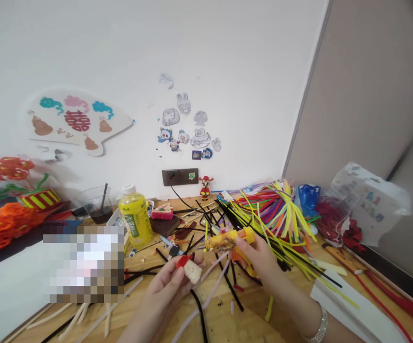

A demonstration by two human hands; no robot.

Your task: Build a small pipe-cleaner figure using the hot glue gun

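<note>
Between the fingers of my left hand (168,281) is a small pipe-cleaner figure (192,270), cream-coloured with a red part at one end. My right hand (259,257) is wrapped round a yellow and orange hot glue gun (224,241), whose nozzle points left, a little above the figure. Nozzle and figure look close, but I cannot tell whether they touch. A pale lilac pipe cleaner (211,295) runs down the wooden table (249,319) between my two hands. Under and around the glue gun lie black pipe cleaners (235,290).
A bundle of bright pipe cleaners (281,209) spreads at the back right. On the left stand a yellow bottle (135,216) and a plastic cup (101,209) of dark liquid. Near the wall socket (180,176) is a red figurine (205,187). Pliers-like red handles (399,293) lie far right.
</note>
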